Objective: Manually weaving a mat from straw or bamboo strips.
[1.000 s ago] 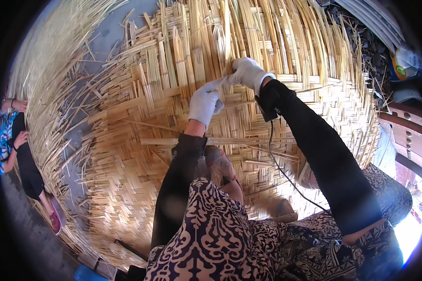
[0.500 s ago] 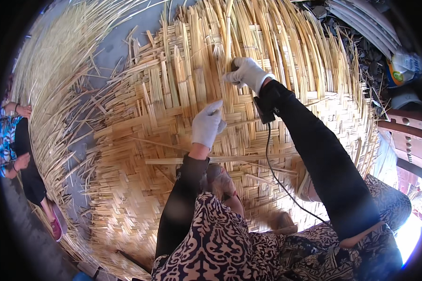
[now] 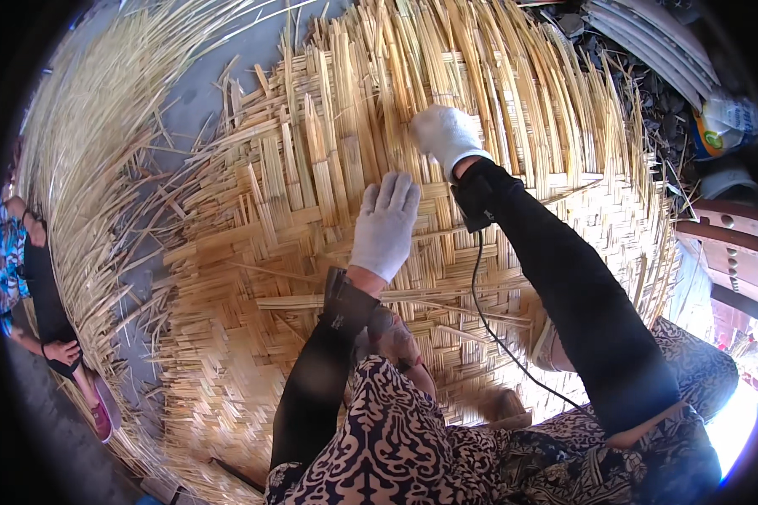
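Note:
Beneath both hands spreads a large woven mat (image 3: 227,362) of flat, straw-coloured split strips, bamboo or reed by the look. My left hand (image 3: 385,225), in a white glove, lies flat on the weave with fingers stretched forward. Farther forward and to the right, my gloved right hand (image 3: 448,135) is curled closed over the long unwoven strips (image 3: 396,67) at the mat's far side. Whatever it grips, if anything, is hidden by the fingers. A loose strip (image 3: 303,300) lies across the mat near my left wrist.
A heap of thin loose strips (image 3: 84,151) covers the left side, where another person's hand (image 3: 61,352) rests by their leg. A black cable (image 3: 501,341) runs from my right wrist. Stacked pale curved pieces (image 3: 648,42) and a plastic package (image 3: 723,126) lie at the far right.
My left hand has turned palm-down and flattened, its fingers straightening, and has shifted slightly right. My right hand has rolled over into a curled shape. The other person's lower hand has moved down.

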Demonstrator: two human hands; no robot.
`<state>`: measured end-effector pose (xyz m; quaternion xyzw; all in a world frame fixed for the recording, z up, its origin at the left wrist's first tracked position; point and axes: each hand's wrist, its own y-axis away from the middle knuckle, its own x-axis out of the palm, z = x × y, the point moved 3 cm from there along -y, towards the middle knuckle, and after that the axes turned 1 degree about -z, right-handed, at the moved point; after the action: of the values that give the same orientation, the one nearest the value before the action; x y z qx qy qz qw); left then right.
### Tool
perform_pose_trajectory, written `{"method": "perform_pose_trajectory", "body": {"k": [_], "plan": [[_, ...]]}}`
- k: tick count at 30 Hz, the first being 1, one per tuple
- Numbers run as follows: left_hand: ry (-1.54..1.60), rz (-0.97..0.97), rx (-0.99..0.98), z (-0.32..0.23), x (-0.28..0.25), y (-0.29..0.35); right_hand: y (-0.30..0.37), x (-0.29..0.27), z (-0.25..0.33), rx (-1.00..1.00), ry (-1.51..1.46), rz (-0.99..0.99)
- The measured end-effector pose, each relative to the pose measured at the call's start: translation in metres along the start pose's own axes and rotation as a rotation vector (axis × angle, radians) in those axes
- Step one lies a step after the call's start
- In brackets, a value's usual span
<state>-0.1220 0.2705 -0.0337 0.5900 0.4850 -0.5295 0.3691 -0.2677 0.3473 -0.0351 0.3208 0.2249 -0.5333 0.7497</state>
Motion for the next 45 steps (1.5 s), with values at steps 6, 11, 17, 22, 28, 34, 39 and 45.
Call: {"method": "perform_pose_trajectory", "body": {"k": [6, 11, 17, 22, 28, 34, 39, 45], "plan": [[0.041, -0.029, -0.026, -0.002, -0.001, -0.001, -0.012, 0.007, -0.008, 0.062, 0.178, 0.161], [0.091, -0.036, -0.058, 0.001, 0.000, 0.002, 0.006, 0.003, -0.016, -0.079, -0.038, 0.025], [0.189, -0.150, -0.028, 0.005, 0.005, 0.008, 0.016, -0.022, -0.012, -0.016, -0.334, 0.268], [0.110, -0.192, 0.043, -0.003, 0.011, 0.007, 0.026, -0.171, 0.012, -0.121, 0.182, 0.395], [0.025, -0.005, 0.015, 0.013, 0.000, 0.021, 0.114, -0.401, 0.014, -0.212, -0.061, 0.221], [-0.092, 0.053, 0.337, -0.033, -0.026, 0.031, 0.276, -0.560, -0.115, -0.183, -0.617, -0.701], [-0.057, 0.219, 0.221, 0.048, -0.061, 0.059, 0.372, -0.512, -0.246, 0.220, -0.874, -0.927], [0.049, 0.290, 0.054, 0.064, -0.179, 0.021, 0.431, -0.415, -0.364, 0.521, -1.047, -1.083]]}}
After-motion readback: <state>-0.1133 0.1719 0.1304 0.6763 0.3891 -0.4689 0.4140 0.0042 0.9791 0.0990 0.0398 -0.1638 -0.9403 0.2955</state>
